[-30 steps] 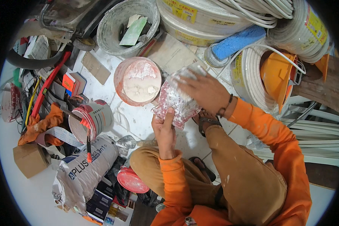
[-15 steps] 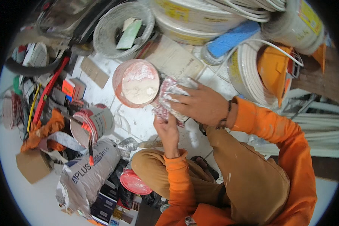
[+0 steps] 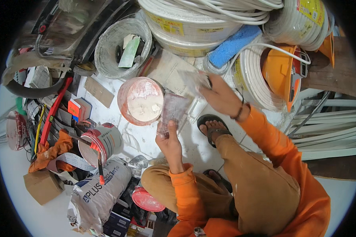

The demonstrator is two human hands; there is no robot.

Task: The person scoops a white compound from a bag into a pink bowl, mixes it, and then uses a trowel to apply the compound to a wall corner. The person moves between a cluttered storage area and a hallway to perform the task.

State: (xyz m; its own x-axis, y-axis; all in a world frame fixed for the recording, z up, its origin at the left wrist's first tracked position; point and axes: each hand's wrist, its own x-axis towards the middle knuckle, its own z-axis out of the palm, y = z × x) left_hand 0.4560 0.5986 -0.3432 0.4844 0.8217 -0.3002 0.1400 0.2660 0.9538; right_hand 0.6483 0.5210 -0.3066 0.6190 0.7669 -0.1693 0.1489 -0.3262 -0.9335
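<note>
My left hand [image 3: 169, 144] grips a flat, reddish, powder-smeared rectangular piece [image 3: 174, 108] by its lower edge, thumb on top. Whether it is a scraper blade or a plate I cannot tell. Up and to the right of it, my right hand [image 3: 222, 96] is closed on a pale, whitish flat piece [image 3: 192, 80], blurred by motion and of unclear kind. The two pieces are apart. Just left of the reddish piece stands a round tub [image 3: 122, 98] with pinkish walls, holding white powder or paste [image 3: 146, 104].
A grey bucket [image 3: 103, 59] with scraps inside stands behind the tub. Large cable coils [image 3: 194, 29] and a blue roll [image 3: 233, 47] lie at the back. On the left are a small paint pail [image 3: 110, 136], a white sack [image 3: 103, 189] and a red lid [image 3: 148, 199].
My right hand has lifted off the reddish piece and moved up and right with the pale piece. The reddish piece, covered before, now shows in my left hand. My right foot has come into view.
</note>
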